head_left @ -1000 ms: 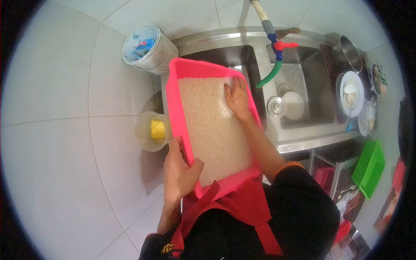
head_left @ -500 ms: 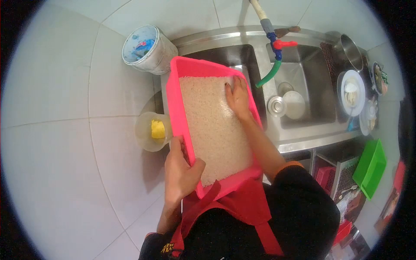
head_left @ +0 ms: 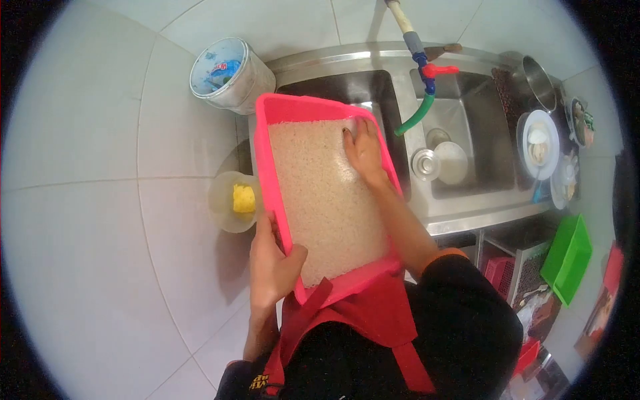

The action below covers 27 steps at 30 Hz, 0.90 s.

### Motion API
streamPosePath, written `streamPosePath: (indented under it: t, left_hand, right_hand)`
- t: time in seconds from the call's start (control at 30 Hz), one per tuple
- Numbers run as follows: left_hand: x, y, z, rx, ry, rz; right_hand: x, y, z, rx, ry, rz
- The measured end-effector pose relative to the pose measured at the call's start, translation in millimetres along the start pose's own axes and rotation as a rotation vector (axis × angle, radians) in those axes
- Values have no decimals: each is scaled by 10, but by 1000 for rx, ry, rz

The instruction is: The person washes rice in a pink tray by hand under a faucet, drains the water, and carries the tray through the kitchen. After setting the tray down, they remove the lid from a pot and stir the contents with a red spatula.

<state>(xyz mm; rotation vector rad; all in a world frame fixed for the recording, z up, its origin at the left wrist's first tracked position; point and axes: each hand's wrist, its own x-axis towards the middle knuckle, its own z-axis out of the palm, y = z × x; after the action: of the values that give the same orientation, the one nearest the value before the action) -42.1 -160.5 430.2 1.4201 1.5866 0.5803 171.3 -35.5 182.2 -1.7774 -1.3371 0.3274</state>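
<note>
The left hand (head_left: 270, 267) is closed over the near left rim of the shallow bright pink rectangular plastic tray (head_left: 265, 160), with the thumb hooked over the wall and onto the inside. The right hand (head_left: 365, 150) is laid flat and open, fingers together, on the layer of white uncooked rice (head_left: 320, 193) at the tray's far right corner. The tray is held against the red apron (head_left: 363, 320), its far end over the left basin of the stainless steel double sink (head_left: 347, 60).

Compared with a second ago, the tray is seen shifted slightly to the left, and the left hand's grip is set a little lower on the rim. The right hand is found in nearly the same corner, so the rice there is judged to be only lightly worked (no bare patch of tray floor is exposed).

Beside the tray, a translucent round plastic tub (head_left: 223, 207) with a yellow lump (head_left: 243, 199) inside is set on the white tiles, and a white plastic bucket (head_left: 230, 73) is placed by the sink. A blue and red print is seen on the bucket's top, and a small yellow mark on the dark sleeve (head_left: 257, 383); neither can be read.
</note>
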Motion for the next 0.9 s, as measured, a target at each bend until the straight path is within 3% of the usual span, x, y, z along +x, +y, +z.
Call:
streamPosePath:
  t: [0.3,0.9]
  left_hand:
    - [14,-251,-108,-35,14,-11]
    - [49,28,-28,-11,-60,-47]
  right_hand:
    - [42,-107,0,-98,3,-79]
    - [12,15,45,35,21,29]
